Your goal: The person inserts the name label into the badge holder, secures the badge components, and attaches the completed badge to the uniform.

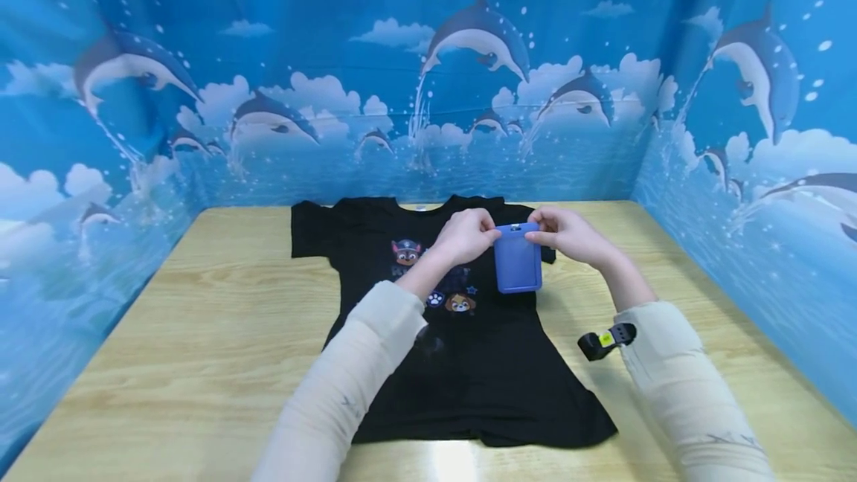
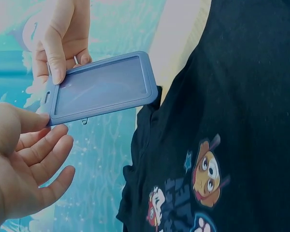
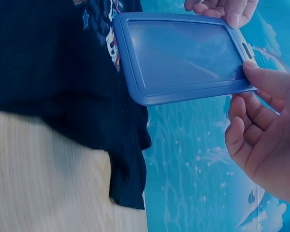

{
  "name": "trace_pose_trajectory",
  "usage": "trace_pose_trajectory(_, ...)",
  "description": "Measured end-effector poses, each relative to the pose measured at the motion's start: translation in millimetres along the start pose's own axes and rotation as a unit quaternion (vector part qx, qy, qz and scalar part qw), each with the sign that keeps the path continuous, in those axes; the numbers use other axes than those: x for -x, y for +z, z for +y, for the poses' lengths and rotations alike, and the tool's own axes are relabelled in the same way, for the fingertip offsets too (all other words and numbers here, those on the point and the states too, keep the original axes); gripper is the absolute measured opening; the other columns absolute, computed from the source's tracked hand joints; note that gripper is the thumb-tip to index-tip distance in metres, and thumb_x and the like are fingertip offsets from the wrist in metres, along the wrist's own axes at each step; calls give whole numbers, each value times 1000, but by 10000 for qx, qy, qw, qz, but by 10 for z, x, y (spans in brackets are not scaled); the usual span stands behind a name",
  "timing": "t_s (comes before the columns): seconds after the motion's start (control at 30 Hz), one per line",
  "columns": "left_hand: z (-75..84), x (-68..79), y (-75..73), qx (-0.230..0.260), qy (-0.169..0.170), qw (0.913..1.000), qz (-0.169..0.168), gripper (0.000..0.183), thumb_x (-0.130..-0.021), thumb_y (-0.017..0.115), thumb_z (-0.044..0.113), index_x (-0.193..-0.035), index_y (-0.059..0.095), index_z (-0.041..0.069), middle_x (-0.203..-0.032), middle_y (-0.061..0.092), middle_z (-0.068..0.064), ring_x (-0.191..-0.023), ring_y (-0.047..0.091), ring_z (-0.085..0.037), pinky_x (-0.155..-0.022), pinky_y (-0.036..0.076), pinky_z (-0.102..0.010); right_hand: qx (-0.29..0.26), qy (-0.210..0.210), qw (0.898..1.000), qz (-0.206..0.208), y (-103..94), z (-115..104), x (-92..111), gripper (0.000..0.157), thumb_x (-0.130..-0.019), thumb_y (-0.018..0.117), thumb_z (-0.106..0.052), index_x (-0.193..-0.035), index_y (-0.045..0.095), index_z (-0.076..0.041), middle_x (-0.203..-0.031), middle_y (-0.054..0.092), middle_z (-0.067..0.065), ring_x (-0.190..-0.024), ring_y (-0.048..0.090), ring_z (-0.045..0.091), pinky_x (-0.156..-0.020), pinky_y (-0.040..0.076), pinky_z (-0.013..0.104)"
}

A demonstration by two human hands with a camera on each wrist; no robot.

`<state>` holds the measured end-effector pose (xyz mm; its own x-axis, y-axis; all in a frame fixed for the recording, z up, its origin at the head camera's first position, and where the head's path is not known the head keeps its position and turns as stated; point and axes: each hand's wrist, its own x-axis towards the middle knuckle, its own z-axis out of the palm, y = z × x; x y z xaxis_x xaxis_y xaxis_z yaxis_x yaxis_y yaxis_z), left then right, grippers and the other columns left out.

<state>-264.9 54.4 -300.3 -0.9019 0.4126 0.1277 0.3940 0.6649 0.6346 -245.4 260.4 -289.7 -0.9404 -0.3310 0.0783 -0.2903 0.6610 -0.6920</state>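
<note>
A blue ID badge holder (image 1: 518, 262) with a clear window is held up over the black T-shirt (image 1: 469, 370), its slotted end uppermost. My left hand (image 1: 466, 235) pinches one top corner between thumb and index finger; its other fingers are loosely bent in the left wrist view. At the opposite top corner my right hand (image 1: 569, 234) grips the holder with its thumb on the window side. A small metal loop (image 2: 84, 121) peeks out below the holder's long edge. The shirt lies spread flat, with a cartoon dog print (image 1: 460, 303) on its chest.
The shirt lies on a light wooden table (image 1: 221, 333). Behind and beside the table hang blue curtains (image 1: 375, 95) printed with dolphins and clouds. A black strapped device (image 1: 605, 339) sits on the right wrist over the pale sleeve (image 1: 676, 363).
</note>
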Motion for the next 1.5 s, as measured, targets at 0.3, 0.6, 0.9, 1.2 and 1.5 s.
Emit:
trace_pose_trajectory(0.3,-159,43,-151,130,-37,9999,-13,15,-93,58,25,-89,62,11,-79,61,0,-66,56,-13,-56,44,-25,-190,-202,9996,-65,131,-96,-137,17,-92,58,-16,-100,54,-2,-75,48,9,-67,44,23,-62,39,33)
trace_pose_trajectory(0.6,-255,123,-310,25,47,10000,-64,16,-93,57,24,-88,62,10,-78,60,-3,-66,55,-16,-57,43,-27,-341,-147,9993,4,251,-216,-236,19,-91,60,-19,-98,55,-2,-77,47,8,-69,44,23,-64,37,35)
trace_pose_trajectory(0.9,-317,227,-457,38,-290,9995,-137,16,-94,55,28,-95,61,13,-83,59,-3,-64,54,-17,-49,43,-28,-472,-111,9988,-89,352,-257,-343,19,-92,58,-22,-100,59,-4,-84,51,10,-79,46,30,-70,38,39)
trace_pose_trajectory(1.2,-430,315,-601,-364,-238,9991,-11,15,-93,57,26,-90,62,12,-86,60,-2,-71,55,-17,-56,45,-29,-349,-172,9992,-84,471,-379,-422,20,-92,59,-24,-101,64,-7,-89,57,9,-83,49,29,-72,41,38)
trace_pose_trajectory(1.5,-540,377,-696,-465,-285,9985,20,16,-93,57,26,-87,61,12,-81,60,-2,-68,56,-17,-57,44,-30,-285,-317,9990,-111,577,-446,-512,21,-93,58,-22,-103,66,-7,-91,61,9,-82,51,23,-76,43,38)
